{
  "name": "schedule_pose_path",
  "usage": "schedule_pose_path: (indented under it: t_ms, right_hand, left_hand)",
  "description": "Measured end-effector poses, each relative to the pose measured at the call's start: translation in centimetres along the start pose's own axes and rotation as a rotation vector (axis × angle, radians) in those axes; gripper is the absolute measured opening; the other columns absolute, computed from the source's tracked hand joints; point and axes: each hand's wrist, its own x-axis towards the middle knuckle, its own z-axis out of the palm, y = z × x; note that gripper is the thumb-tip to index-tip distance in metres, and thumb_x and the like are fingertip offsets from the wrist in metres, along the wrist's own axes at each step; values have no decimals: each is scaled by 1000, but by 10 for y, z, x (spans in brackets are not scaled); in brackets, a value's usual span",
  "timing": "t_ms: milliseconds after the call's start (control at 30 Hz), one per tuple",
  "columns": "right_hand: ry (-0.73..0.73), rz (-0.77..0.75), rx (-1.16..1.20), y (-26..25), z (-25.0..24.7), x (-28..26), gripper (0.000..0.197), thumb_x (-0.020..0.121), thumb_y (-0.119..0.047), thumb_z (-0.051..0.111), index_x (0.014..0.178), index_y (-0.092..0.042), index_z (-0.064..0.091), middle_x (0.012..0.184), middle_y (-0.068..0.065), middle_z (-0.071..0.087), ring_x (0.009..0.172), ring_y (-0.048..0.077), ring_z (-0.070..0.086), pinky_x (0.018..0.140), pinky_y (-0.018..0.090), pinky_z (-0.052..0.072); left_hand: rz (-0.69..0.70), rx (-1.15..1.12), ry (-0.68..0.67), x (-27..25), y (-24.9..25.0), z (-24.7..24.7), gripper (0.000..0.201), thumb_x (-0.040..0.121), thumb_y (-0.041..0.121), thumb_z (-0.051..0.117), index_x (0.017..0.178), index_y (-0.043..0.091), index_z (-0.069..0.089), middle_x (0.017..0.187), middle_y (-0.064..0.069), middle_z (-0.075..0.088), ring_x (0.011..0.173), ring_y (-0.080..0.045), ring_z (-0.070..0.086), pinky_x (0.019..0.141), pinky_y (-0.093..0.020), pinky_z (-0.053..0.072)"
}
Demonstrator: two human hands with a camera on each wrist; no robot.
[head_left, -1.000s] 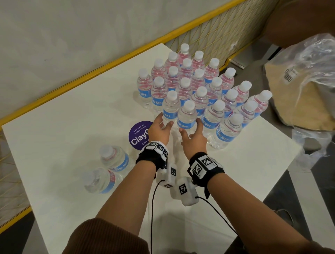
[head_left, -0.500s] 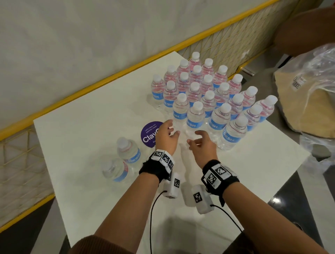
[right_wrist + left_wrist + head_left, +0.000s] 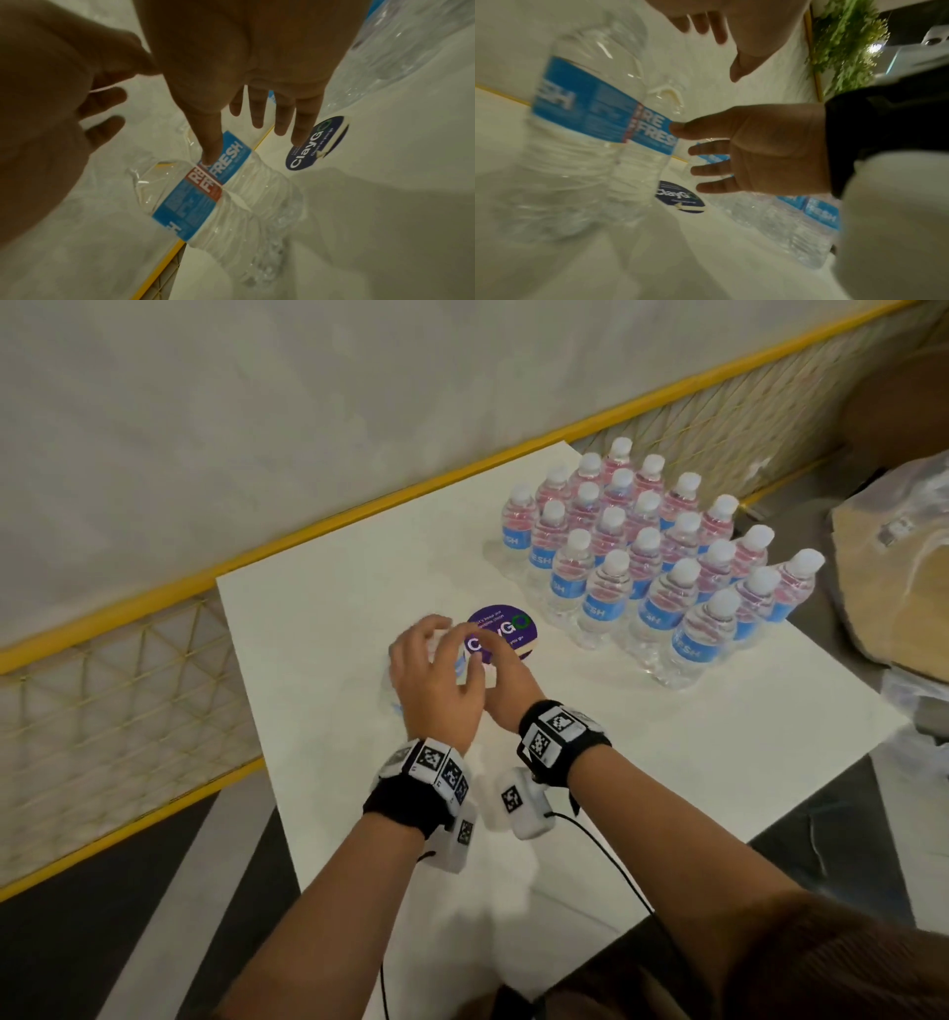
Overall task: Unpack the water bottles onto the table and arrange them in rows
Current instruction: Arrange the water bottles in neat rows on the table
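Note:
Several clear water bottles with blue labels [image 3: 652,546] stand in rows at the far right of the white table [image 3: 667,762]. Both hands hover over the loose bottles left of a purple round sticker [image 3: 506,626]. My left hand [image 3: 441,654] is spread above them and hides most of them. My right hand [image 3: 500,660] reaches in beside it. In the right wrist view its fingers are straight and its thumb touches the label of one upright bottle [image 3: 218,192]. The left wrist view shows that bottle [image 3: 590,113] close up, with my left fingers [image 3: 706,26] open above it.
A yellow-railed mesh fence [image 3: 128,618] runs along the table's far and left sides. Crumpled clear plastic wrap over cardboard [image 3: 904,567] lies off the table's right edge. The near part of the table is bare.
Both hands have left the front row of standing bottles and moved left to the two loose bottles. The head view has swung left with them.

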Motion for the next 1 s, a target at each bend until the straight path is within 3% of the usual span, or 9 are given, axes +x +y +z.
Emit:
schedule_pose_path:
  t_ms: [67, 167, 233, 300, 367, 467, 567, 700, 1000]
  right_hand:
    - [-44, 3, 6, -8, 6, 3, 78, 81, -10, 70, 145, -11, 27, 145, 10, 40, 132, 23, 41, 106, 28, 34]
    - [-74, 5, -3, -17, 11, 5, 83, 85, -14, 68, 150, -12, 16, 150, 6, 35, 135, 19, 37, 95, 12, 27]
    - [-54, -5, -10, -20, 15, 6, 80, 86, -13, 67, 149, -13, 18, 146, 6, 40, 131, 20, 42, 95, 14, 29]
    - [3, -29, -4, -19, 19, 6, 67, 85, -12, 67, 142, -16, 32, 134, 8, 52, 121, 21, 50, 102, 23, 36]
    - [76, -33, 6, -15, 19, 6, 55, 82, -13, 69, 131, -19, 43, 119, 8, 60, 109, 22, 56, 100, 38, 45]
    - [86, -49, -8, -10, 13, 2, 49, 82, -11, 67, 126, -17, 46, 116, 7, 61, 106, 22, 58, 95, 36, 48]
    - [115, -40, -22, -3, 5, -5, 51, 84, -9, 64, 131, -17, 44, 119, 6, 59, 108, 21, 57, 91, 26, 44]
    - [216, -21, -27, 19, -16, -25, 53, 88, -9, 59, 136, -18, 39, 130, 8, 52, 114, 22, 54, 98, 36, 45]
    - [482, 76, 0, 68, -97, -72, 53, 90, -9, 57, 138, -19, 36, 135, 5, 47, 114, 19, 52, 99, 32, 45]
  left_hand:
    - [-66, 92, 32, -3, -14, -8, 50, 72, 13, 67, 120, 19, 57, 131, -10, 46, 123, -27, 38, 103, -44, 38]
    - [-341, -24, -48, -5, -30, -12, 78, 71, 12, 71, 140, 17, 36, 145, -10, 33, 136, -29, 29, 112, -47, 30]
    - [-530, -213, -117, -8, -39, -11, 83, 76, 11, 72, 145, 15, 26, 146, -10, 34, 136, -25, 32, 114, -42, 31]
    - [-614, -308, -160, -10, -45, -11, 73, 80, 14, 71, 141, 13, 31, 138, -10, 43, 128, -25, 44, 108, -42, 39]
    - [-624, -303, -200, -12, -49, -13, 62, 80, 19, 73, 132, 10, 40, 123, -8, 53, 113, -23, 54, 98, -39, 46]
    - [-604, -299, -302, -12, -51, -17, 60, 80, 21, 74, 130, 14, 41, 115, -2, 57, 102, -16, 55, 88, -28, 44]
    - [-566, -297, -386, -11, -49, -17, 60, 80, 22, 73, 130, 16, 40, 114, 0, 57, 102, -18, 55, 89, -28, 44]
    - [-489, -348, -512, -12, -34, -1, 59, 81, 16, 73, 130, 14, 41, 113, 2, 57, 102, -17, 57, 88, -27, 46]
    - [-330, -464, -715, -18, 34, 80, 61, 81, 19, 73, 132, 18, 40, 125, -3, 57, 115, -18, 55, 103, -36, 45]
